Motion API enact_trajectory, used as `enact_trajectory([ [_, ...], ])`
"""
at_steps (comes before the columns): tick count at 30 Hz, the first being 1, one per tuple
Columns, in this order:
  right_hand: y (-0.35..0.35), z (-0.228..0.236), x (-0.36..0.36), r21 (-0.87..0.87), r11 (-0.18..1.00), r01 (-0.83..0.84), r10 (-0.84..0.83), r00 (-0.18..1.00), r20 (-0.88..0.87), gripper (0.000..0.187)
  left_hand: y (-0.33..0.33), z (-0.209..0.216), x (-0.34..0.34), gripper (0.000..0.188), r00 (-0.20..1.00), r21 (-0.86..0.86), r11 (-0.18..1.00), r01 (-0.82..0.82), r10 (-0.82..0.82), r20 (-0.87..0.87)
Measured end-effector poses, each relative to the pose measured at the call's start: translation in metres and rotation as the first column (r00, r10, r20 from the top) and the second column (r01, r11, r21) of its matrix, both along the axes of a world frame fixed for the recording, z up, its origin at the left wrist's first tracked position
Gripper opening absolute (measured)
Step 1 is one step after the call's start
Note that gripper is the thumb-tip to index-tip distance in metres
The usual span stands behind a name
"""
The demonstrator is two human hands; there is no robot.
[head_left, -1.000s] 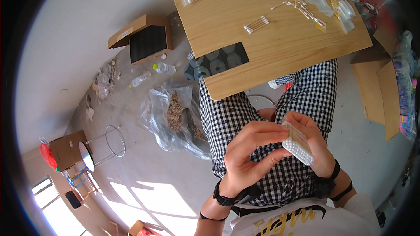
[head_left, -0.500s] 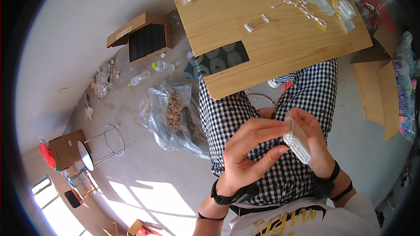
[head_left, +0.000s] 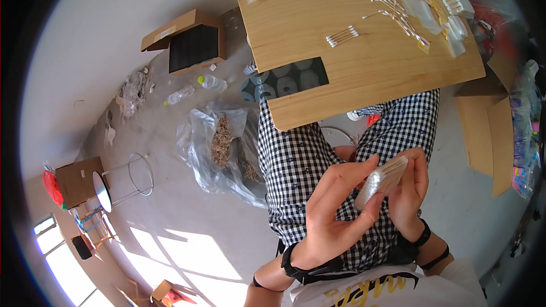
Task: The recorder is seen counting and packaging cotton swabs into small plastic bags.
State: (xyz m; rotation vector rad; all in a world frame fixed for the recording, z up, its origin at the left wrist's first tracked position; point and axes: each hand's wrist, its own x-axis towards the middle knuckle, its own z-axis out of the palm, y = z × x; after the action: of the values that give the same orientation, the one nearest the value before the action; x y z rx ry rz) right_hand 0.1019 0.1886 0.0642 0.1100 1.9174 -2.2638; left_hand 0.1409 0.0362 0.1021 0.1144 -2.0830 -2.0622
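We face a wooden counter (head_left: 296, 23), loose swabs (head_left: 393, 7) scattered at its far right, a grey floor (head_left: 187, 204) spreading left. Short of the counter's near edge — above our checked trousers (head_left: 293, 159) — left hand (head_left: 334, 210) and right hand (head_left: 408, 196) share a narrow grip on a see-through swab pack (head_left: 385, 179).

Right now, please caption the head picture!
Left hand and right hand hold a clear plastic pack of white-tipped cotton swabs.

Left fingers (head_left: 341, 177) and right fingers (head_left: 420, 171) curl close together, forearms (head_left: 273, 276) angled inward.
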Motion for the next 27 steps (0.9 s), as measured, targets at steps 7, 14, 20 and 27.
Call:
enact_trajectory([
  [7, 0.005, 0.008, -0.005, 0.153, 0.965, -0.212, 0.245, 0.936, -0.252, 0.013, -0.005, -0.005, -0.003, 0.033, 0.981, 0.033, 0.986, -0.162, 0.165, -0.103],
  [14, 0.003, 0.01, -0.005, 0.223, 0.963, -0.149, 0.219, 0.917, -0.334, 0.018, -0.005, -0.004, -0.002, 0.031, 0.986, 0.067, 0.988, -0.14, 0.145, -0.087],
  [20, -0.005, 0.015, -0.008, 0.308, 0.949, 0.065, 0.086, 0.888, -0.452, 0.02, 0.0, 0.001, -0.001, 0.027, 0.983, 0.212, 0.962, -0.174, 0.159, 0.087],
  [27, 0.008, 0.018, -0.013, 0.42, 0.899, 0.121, 0.222, 0.7, -0.678, 0.023, -0.006, 0.004, -0.002, 0.013, 0.965, 0.332, 0.916, -0.224, 0.161, 0.206],
])
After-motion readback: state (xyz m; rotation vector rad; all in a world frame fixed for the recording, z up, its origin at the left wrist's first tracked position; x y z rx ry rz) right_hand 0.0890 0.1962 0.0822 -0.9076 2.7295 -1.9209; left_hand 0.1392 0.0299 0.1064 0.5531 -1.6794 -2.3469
